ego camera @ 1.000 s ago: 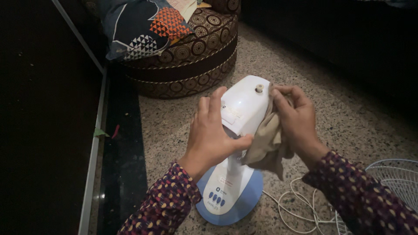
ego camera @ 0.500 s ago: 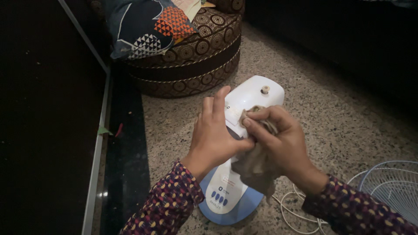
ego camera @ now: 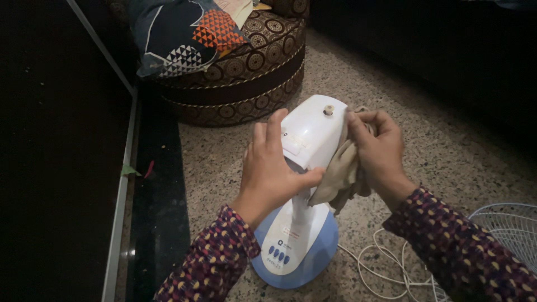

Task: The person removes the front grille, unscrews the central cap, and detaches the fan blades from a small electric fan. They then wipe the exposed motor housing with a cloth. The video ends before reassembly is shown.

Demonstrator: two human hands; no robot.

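A white table fan body (ego camera: 310, 131) stands on a blue and white base (ego camera: 296, 246) on the speckled floor, with no blades or guard on it. My left hand (ego camera: 274, 168) grips the left side of the white motor housing and its neck. My right hand (ego camera: 377, 148) holds a beige cloth (ego camera: 338, 173) pressed against the housing's right side. A small shaft knob (ego camera: 329, 109) sticks up from the housing top.
A white power cord (ego camera: 386, 268) lies coiled right of the base. A wire fan guard (ego camera: 503, 229) rests at the far right. A brown patterned round pouf (ego camera: 246, 78) with a dark cushion (ego camera: 179, 33) sits behind. A dark ledge (ego camera: 156, 196) runs along the left.
My right hand with the cloth has moved from the front of the housing back to its right side. My left hand keeps its grip.
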